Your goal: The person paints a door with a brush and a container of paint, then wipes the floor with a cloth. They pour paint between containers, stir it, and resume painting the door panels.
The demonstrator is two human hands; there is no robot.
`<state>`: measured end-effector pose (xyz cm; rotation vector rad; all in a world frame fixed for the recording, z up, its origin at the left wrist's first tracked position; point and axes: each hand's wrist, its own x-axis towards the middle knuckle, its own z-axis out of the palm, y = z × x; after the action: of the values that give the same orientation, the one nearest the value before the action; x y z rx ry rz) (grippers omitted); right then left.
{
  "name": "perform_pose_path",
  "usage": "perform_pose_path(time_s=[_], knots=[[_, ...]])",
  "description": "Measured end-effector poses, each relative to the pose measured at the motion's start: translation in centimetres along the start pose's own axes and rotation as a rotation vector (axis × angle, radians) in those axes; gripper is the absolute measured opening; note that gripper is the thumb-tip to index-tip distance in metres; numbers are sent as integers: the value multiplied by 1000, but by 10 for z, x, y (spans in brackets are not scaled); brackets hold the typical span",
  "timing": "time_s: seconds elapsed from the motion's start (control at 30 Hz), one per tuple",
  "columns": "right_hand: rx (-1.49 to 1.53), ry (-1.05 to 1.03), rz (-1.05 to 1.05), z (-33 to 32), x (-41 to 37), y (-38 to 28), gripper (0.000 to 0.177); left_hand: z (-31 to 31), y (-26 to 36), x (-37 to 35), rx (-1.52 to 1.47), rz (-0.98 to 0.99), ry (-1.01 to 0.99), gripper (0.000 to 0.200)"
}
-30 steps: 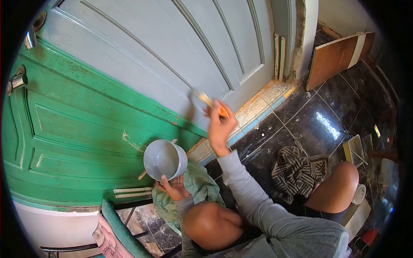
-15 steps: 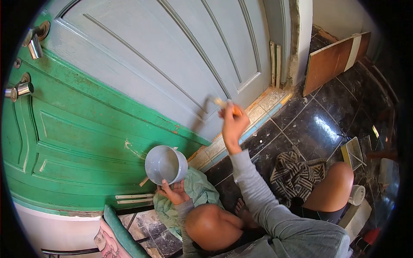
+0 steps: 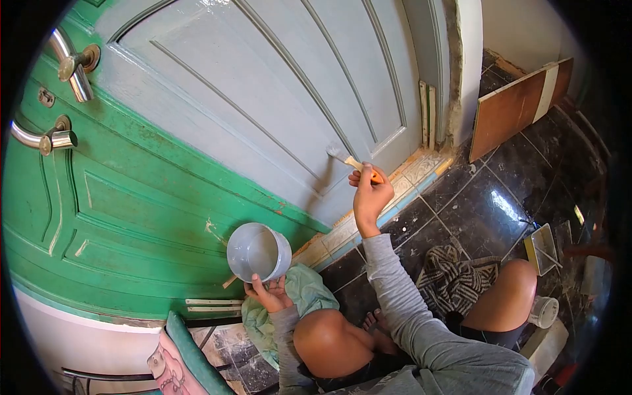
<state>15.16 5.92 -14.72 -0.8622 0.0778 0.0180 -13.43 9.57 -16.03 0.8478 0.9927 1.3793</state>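
My right hand (image 3: 372, 203) is closed round the orange handle of a paintbrush (image 3: 354, 162). Its bristles are at the lower part of a grey-painted door (image 3: 263, 85); whether they press on the surface is hard to tell. My left hand (image 3: 268, 293) grips the lower rim of a round plastic tub (image 3: 282, 258) with grey paint smeared inside. The tub is tilted so its mouth faces me, in front of a green door leaf (image 3: 158, 217). Fingers of the left hand are partly hidden behind the tub.
Metal handles (image 3: 79, 82) stick out from the doors at upper left. A pale green cloth (image 3: 309, 289) lies below the tub. On the dark tiles (image 3: 421, 230) are a patterned cloth (image 3: 454, 283) and a paint tray (image 3: 543, 250). A brown board (image 3: 510, 108) leans at upper right.
The brush, blurred before, is sharper and has its bristles further up the grey door. My right hand has shifted slightly right and down. The whole view has moved a little; my left hand still holds the tub.
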Motion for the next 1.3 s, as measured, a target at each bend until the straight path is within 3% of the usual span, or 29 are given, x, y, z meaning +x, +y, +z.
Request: perform_pose_path(time_s=[0.13,0.2,0.3,0.37,0.43,0.5,0.6,0.7,0.77,0.87,0.9,1.0,1.1,1.2,1.3], knots=[[-136,-237,-250,83,18,-97,21,2,1,-3,-7,13,-8,88],[63,-304,-354,129,23,-156,21,2,4,-4,-8,23,-6,89],[516,-308,-159,147,34,-156,21,5,6,-6,-12,28,15,90],[316,-274,-100,108,41,-90,20,7,7,-6,-2,17,24,91],[194,-106,-38,52,29,-42,21,3,4,-5,-4,26,9,92],[24,-56,65,14,22,-37,20,7,4,-7,-39,15,21,81],[-259,-147,-102,30,32,-75,18,9,4,-11,-29,14,41,81],[-250,-364,-461,123,47,-155,18,14,9,-14,-31,16,61,81],[-84,-421,-557,176,50,-216,20,14,12,-12,-49,21,56,82],[398,-435,-325,207,58,-228,21,20,17,-12,-78,38,52,83],[408,-445,-346,197,61,-208,21,22,17,-12,-86,45,51,83],[217,-343,-160,129,54,-123,24,20,14,-10,-93,46,36,84],[-15,-230,-47,75,48,-107,23,16,13,-13,-47,10,61,85],[-204,-350,-319,107,64,-159,22,14,14,-15,-51,10,56,84],[-83,-539,-655,183,64,-243,23,14,13,-12,-60,24,55,84]])
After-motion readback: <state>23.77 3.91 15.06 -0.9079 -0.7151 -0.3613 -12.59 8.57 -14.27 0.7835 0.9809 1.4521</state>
